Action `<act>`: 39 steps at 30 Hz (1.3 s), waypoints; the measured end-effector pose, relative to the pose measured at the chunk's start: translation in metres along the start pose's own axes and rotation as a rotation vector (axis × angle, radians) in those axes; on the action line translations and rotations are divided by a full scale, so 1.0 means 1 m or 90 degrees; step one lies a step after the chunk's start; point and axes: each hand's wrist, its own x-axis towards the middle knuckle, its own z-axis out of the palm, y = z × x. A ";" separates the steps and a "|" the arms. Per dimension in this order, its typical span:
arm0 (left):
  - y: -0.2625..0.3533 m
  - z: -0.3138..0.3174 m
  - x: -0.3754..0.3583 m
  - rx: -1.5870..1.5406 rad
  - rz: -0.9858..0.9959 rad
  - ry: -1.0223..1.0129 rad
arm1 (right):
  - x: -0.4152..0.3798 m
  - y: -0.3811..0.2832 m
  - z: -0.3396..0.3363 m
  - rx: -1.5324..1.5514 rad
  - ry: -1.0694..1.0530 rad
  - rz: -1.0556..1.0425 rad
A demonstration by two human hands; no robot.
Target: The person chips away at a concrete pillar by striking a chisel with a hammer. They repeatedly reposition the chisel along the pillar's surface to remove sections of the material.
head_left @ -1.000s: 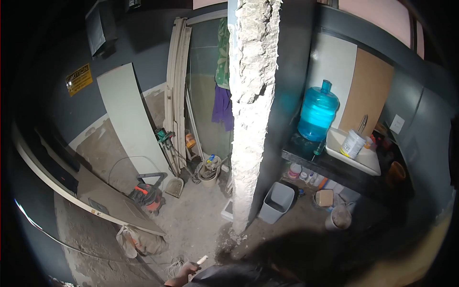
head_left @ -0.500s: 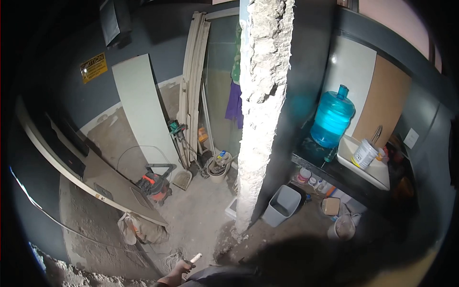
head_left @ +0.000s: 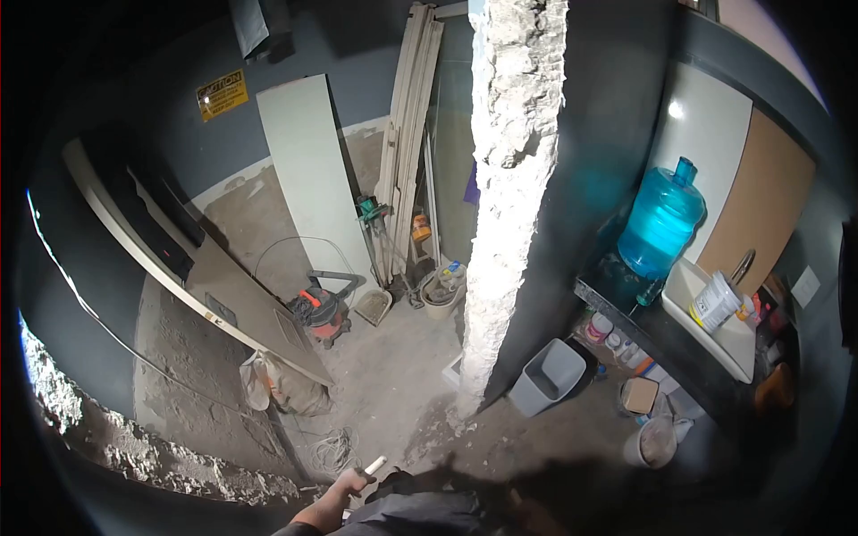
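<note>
At the bottom centre, my left hand (head_left: 351, 483) is closed around a short white stick-like piece (head_left: 376, 464), whose pale end points up and to the right. My fist hides the rest of it. It is held low, close in front of my dark clothing (head_left: 420, 515). Just beyond the hand, a loose tangle of pale cable (head_left: 334, 449) lies on the dusty floor. My right hand does not show.
A broken wall edge (head_left: 516, 179) rises ahead. To its right are a grey bin (head_left: 547, 377) and a counter with a blue water jug (head_left: 662, 219) and a sink (head_left: 740, 354). Leftward are a vacuum (head_left: 323, 317), a sack (head_left: 295, 391) and a leaning panel (head_left: 308, 170).
The view has turned left and downward, so the room appears farther right and higher. More of my left forearm shows, with the white piece still in my hand.
</note>
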 end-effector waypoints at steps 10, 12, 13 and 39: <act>0.133 -0.106 0.062 -0.411 0.227 0.175 | -0.029 -0.021 0.037 -0.099 0.139 -0.201; 0.217 -0.165 0.051 -0.311 0.371 0.256 | -0.017 -0.016 0.042 0.262 0.117 0.247; 0.255 -0.190 0.048 -0.249 0.522 0.381 | -0.007 0.000 0.044 0.270 0.127 0.246; 0.517 -0.398 0.000 -0.130 0.927 0.236 | 0.021 -0.260 0.167 0.009 0.699 -0.312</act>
